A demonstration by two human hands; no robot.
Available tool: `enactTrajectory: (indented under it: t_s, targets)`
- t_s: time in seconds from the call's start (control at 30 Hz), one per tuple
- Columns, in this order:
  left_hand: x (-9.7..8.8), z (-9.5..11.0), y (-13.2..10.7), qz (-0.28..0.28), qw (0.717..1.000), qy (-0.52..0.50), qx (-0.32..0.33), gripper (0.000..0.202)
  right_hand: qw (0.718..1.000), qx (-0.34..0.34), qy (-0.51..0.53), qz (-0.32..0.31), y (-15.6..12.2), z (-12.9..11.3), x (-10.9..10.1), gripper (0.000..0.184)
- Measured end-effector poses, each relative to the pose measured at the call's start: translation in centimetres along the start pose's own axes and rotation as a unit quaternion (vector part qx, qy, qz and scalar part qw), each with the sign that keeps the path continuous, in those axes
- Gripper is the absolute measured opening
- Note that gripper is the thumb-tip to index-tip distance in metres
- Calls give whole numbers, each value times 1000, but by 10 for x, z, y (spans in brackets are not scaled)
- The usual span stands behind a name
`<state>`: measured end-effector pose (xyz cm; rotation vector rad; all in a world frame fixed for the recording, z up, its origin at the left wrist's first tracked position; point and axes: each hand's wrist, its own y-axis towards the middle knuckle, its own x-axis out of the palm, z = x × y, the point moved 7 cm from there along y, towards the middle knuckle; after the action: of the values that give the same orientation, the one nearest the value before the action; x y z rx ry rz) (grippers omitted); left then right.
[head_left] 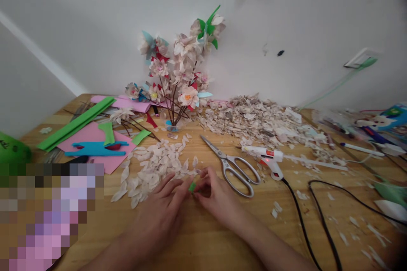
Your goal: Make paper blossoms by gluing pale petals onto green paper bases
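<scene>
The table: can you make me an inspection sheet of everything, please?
Surface: wooden table, scraps scattered at right.
Job's things: small green piece at the fingertips; pale petals spread beyond the left hand.
Clutter: heap of pale scraps at the back; scissors near the glue gun.
Hands: left and right hand close together; grip unclear.
Cables: black cable from the glue gun.
Surroundings: pale wall behind flowers.
</scene>
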<state>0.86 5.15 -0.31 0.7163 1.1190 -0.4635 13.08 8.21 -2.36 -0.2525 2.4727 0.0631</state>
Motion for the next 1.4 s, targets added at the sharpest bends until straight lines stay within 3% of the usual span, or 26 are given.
enactTrajectory:
  t_s: [0.37, 0.67, 0.83, 1.1, 1.3, 1.4]
  targets:
    - [3, 2, -2, -3, 998, 64, 16, 62, 999, 39, 21, 1, 1, 5, 2, 33]
    - [9, 3, 2, -6, 998, 59, 25, 73, 999, 35, -18, 14, 2, 3, 1, 34]
    - [10, 1, 3, -8, 999, 46, 4, 74, 998, -11, -49, 42, -3, 2, 3, 34]
    - [11, -4, 2, -2, 998, 13, -59, 79, 968, -175, -175, 28, -19, -18, 3, 20]
    - [16, -12, -3, 32, 995, -10, -94, 74, 944, -210, -256, 5, -21, -24, 5, 16]
    - [12, -11, -2, 48, 994, -15, -99, 74, 947, -202, -250, -10, -20, -22, 5, 17]
